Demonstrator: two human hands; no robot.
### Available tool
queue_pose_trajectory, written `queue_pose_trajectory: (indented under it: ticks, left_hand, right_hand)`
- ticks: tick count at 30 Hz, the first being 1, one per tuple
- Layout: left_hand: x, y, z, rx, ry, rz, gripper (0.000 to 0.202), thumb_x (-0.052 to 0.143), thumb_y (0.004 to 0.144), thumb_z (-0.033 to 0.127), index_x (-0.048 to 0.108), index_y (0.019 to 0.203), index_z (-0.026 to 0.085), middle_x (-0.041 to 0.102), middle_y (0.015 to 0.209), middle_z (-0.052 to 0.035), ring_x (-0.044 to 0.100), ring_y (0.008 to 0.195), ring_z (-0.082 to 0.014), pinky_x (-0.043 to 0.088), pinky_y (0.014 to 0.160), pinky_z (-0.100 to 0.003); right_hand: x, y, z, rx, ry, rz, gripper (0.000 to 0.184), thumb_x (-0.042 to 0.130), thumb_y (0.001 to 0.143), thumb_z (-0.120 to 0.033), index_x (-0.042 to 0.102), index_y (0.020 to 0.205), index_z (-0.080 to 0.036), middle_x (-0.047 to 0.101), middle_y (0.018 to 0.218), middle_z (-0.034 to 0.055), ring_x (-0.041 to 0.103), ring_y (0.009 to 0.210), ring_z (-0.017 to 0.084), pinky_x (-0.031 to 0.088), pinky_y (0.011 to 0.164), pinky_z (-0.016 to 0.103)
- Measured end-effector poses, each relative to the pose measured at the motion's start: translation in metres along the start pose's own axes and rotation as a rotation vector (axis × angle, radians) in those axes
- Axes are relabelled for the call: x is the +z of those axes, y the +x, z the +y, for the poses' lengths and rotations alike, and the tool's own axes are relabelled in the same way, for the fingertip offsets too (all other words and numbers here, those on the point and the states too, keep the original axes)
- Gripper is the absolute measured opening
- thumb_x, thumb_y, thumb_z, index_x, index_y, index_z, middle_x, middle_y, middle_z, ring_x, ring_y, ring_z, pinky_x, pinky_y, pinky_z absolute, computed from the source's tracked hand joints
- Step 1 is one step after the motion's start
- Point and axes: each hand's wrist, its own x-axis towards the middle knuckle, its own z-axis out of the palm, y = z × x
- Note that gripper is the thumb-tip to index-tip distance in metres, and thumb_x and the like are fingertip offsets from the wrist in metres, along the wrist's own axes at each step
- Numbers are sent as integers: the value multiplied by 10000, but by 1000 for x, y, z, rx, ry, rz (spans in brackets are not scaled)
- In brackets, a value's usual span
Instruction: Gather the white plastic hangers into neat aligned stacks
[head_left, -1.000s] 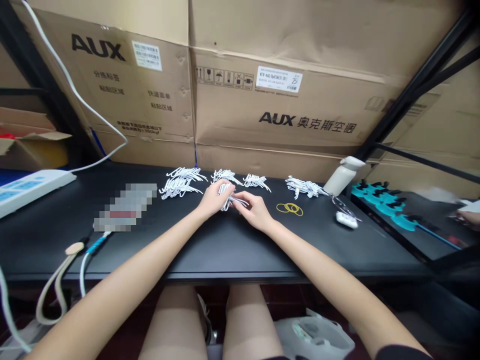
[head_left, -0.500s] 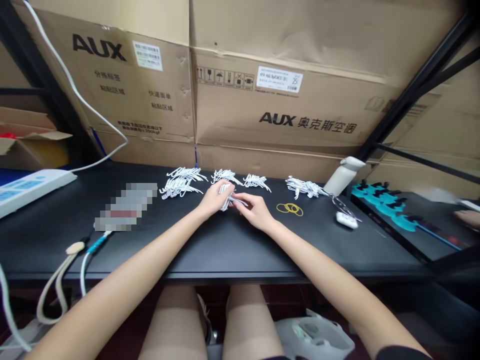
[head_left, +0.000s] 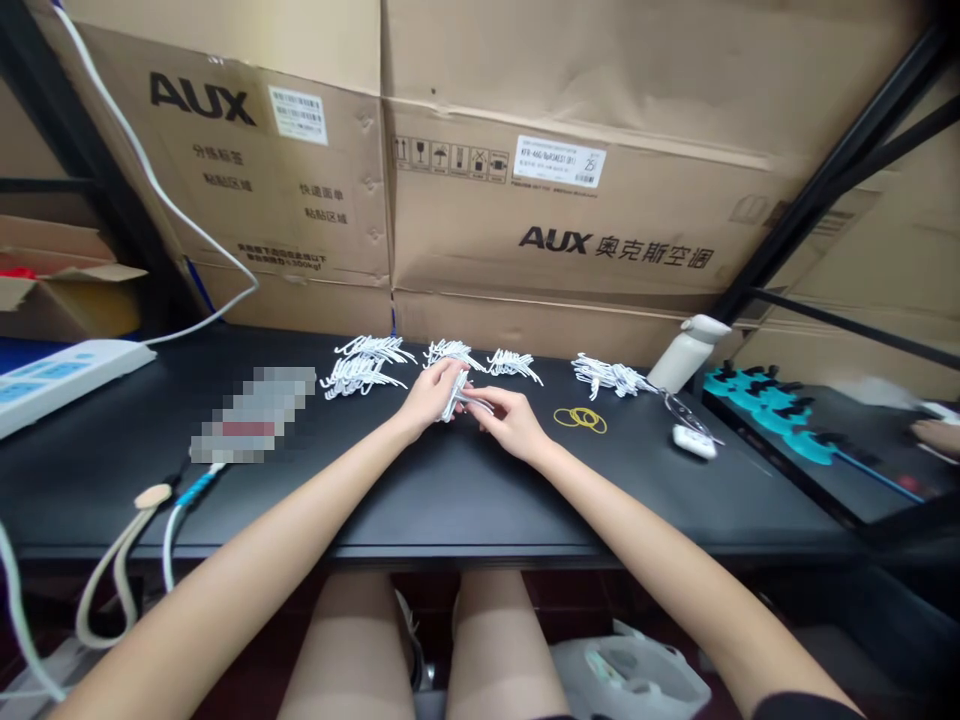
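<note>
Above the middle of the black table, my left hand [head_left: 429, 398] is closed around a bundle of thin white wires [head_left: 453, 396]. My right hand [head_left: 513, 424] meets it from the right, its thumb and fingers pinching the grey-white ends [head_left: 480, 403] that stick out of the bundle. Its fingertips are partly hidden. Just behind my hands lie more white wire bundles with bent ends: a stacked group [head_left: 360, 372] to the left, one bundle [head_left: 454, 352] directly behind, and another bundle [head_left: 514, 364] to the right. Further right is a loose-looking white pile [head_left: 609, 374].
Yellow rubber bands [head_left: 580, 420] lie right of my hands. Beyond them are a white bottle [head_left: 688, 352], glasses [head_left: 679, 408] and a white case [head_left: 694, 441]. A blurred-out device [head_left: 255, 415] and a power strip [head_left: 75, 375] are at left. Cardboard [head_left: 555, 220] walls the back.
My left fingers have closed further over the wire bundle, covering more of its upper part. My right hand keeps its pinch in nearly the same place.
</note>
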Motion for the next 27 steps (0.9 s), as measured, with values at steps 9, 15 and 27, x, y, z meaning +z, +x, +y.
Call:
queue_pose_trajectory:
  ticks: [9, 15, 27]
  left_hand:
    - [-3, 6, -11, 114, 68, 24, 285, 563, 843, 439, 589, 950, 177, 609, 690, -4, 524, 417, -88, 394, 354, -188]
    - [-11, 9, 0, 81, -31, 304, 229, 514, 875, 380, 568, 947, 169, 628, 738, -11, 532, 428, -86, 404, 380, -190]
    - [-12, 8, 6, 26, -99, 349, 212, 508, 870, 368, 559, 928, 170, 631, 769, -17, 512, 430, -81, 398, 381, -196]
  right_hand:
    - [2, 0, -6, 47, -9, -4, 358, 540, 891, -407, 667, 1132, -175, 716, 954, 71, 615, 633, 134, 538, 582, 268]
    - [-3, 3, -8, 60, -177, 232, 345, 485, 915, -418, 645, 1103, -178, 697, 1014, 97, 649, 837, 189, 545, 633, 284]
    - [-2, -1, 19, 13, -712, -256, 428, 431, 957, -346, 551, 1312, -139, 514, 1396, 188, 456, 1321, 327, 348, 1080, 530]
